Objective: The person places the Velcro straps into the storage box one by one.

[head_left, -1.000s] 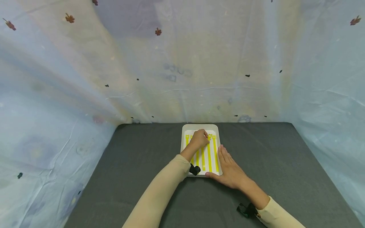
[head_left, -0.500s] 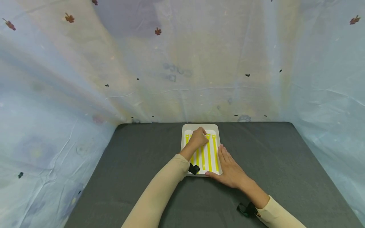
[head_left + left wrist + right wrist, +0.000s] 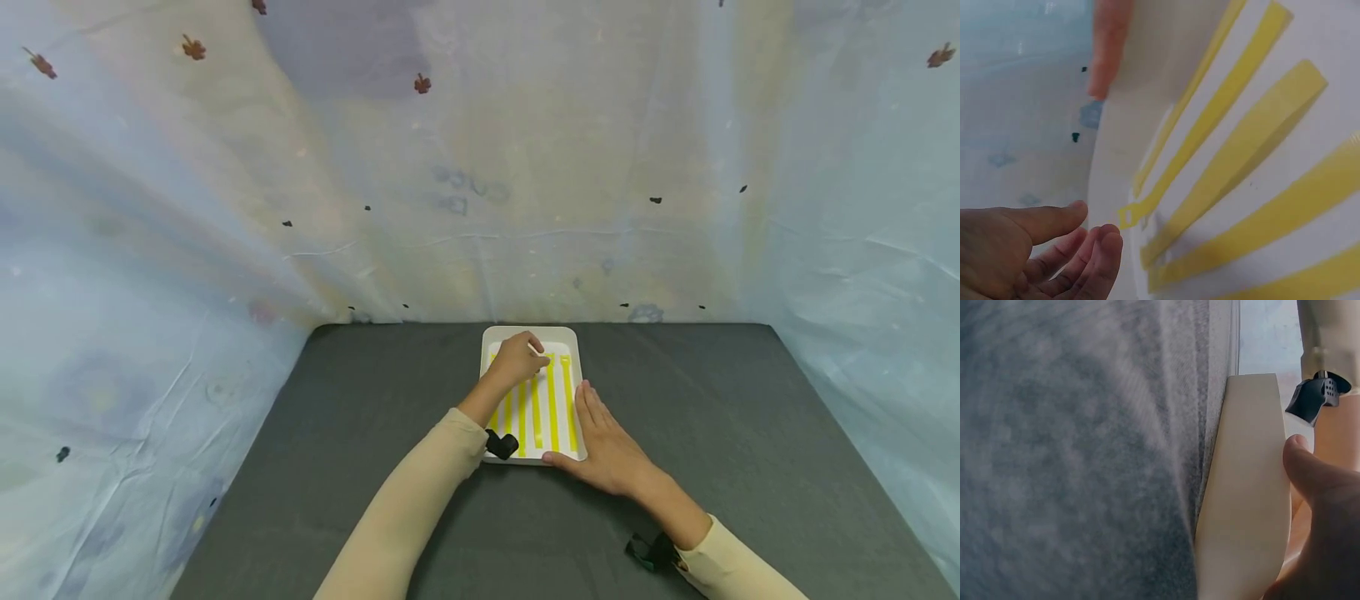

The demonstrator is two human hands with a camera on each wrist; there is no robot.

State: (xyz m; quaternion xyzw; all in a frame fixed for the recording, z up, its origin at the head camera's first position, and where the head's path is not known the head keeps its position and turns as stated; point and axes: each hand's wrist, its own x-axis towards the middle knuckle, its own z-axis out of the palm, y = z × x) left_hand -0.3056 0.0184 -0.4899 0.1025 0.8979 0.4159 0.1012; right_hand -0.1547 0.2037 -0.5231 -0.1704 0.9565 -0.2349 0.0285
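In the head view, several yellow hook-and-loop cable ties (image 3: 567,400) lie side by side, lengthwise, in a white tray (image 3: 558,335). My left hand (image 3: 514,360) is over the far end of the tray, near the slotted heads of the ties. In the left wrist view its thumb and fingers stand apart, and one fingertip is right at the square head of a tie (image 3: 1210,119). My right hand (image 3: 611,454) rests at the tray's near right corner, fingers straight along the side. Its thumb (image 3: 1300,459) touches the near rim in the right wrist view.
The tray stands at the back middle of a table with a dark grey cloth (image 3: 390,400). Behind and at both sides hang pale printed sheets (image 3: 480,167). A black wrist camera sits on each forearm, the left one (image 3: 501,444) over the tray's near left corner.
My left hand has let its pinch at the tie heads go; thumb and fingers have spread, and the wrist has shifted slightly left. My right hand stays against the tray.
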